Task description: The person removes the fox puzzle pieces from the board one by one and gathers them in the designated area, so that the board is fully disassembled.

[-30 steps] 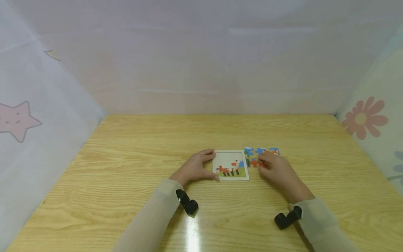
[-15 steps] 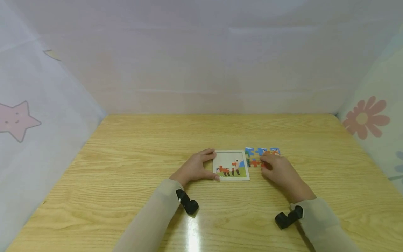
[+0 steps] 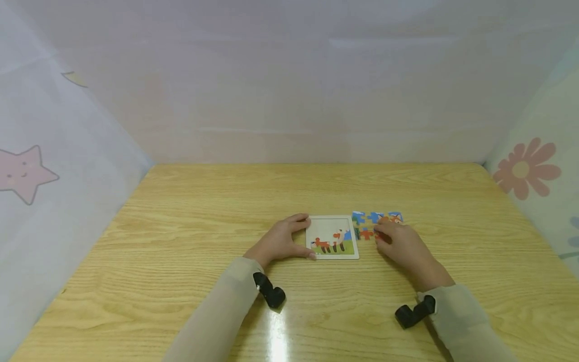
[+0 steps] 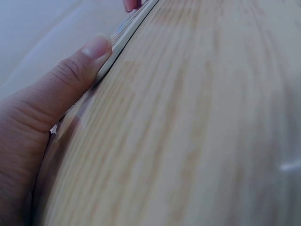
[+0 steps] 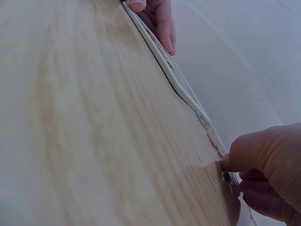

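My left hand (image 3: 282,238) grips the left side of a white-rimmed jigsaw tray (image 3: 332,257). Its thumb (image 4: 96,49) lies on the near left corner and its fingers are at the far left one. Several fitted pieces inside the tray show a fox's red body and dark legs on green grass. Just right of the tray lie several loose jigsaw pieces (image 3: 358,217) in blue, orange and red. Over the near row of them, my right hand (image 3: 402,246) pinches a red jigsaw piece, mostly hidden beneath the fingers. In the right wrist view, the right thumb (image 5: 249,153) meets the piece's edge.
Light wooden tabletop (image 3: 203,216) surrounds the tray and pieces. A pale cloth (image 3: 289,90) hangs behind the table and along both sides. Small black cameras (image 3: 270,291) sit on both wrists.
My right hand has shifted slightly to the right over the loose pieces, showing more of a red one beside it. The left hand stays on the tray, which barely moves.
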Available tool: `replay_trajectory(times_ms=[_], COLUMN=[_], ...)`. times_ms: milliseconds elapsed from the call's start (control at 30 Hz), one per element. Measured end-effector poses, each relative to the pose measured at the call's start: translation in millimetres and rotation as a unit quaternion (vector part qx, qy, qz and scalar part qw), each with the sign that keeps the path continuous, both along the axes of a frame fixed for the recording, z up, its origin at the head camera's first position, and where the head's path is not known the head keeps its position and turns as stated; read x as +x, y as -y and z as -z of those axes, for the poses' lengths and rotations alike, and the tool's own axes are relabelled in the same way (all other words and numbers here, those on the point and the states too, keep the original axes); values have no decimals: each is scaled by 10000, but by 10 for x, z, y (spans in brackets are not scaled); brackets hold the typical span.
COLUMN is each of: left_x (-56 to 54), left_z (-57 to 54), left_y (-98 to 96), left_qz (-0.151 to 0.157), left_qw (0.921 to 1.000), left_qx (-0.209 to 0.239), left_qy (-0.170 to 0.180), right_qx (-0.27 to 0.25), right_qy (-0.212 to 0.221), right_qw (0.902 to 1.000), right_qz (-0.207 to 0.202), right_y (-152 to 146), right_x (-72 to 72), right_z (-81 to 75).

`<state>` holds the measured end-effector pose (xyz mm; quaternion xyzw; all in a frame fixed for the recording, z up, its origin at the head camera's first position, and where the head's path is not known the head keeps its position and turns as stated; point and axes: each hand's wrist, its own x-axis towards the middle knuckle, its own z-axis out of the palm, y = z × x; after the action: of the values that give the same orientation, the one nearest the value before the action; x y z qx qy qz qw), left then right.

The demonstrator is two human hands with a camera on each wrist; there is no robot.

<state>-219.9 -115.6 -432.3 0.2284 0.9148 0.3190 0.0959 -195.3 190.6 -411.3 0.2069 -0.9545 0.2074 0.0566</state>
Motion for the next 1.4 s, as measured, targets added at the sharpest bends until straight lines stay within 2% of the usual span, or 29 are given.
replay_trajectory(times_ms=[367,567,767,1067,1233,1400], left_x=[-11,-11,-13,-11,-3,-4], left_z=[26,23,26,37,24,8], left_y=[5,5,7,10,5,-1], left_qz=[-10,12,-3,-13,-12,-4], left_qw=[10000,10000,10000,10000,10000,10000], left_qx=[22,20,33,58,59,53], left_qy=[20,0,9,39,64,38], right_qx=[-541,-946,-1227,-1418,-1409,-1518], right_qy=[188,-228,-893,-1574,-1583,-1670], right_qw=[9977,9946,9883,9768,9758,9705], right_qz=[361,368,127,-313,-547,-852], right_y=[-32,-33,46,172,230,294], right_x=[27,2,-10,-59,-93,-110], right_z=[-88,-112,-121,-115,-87,-47])
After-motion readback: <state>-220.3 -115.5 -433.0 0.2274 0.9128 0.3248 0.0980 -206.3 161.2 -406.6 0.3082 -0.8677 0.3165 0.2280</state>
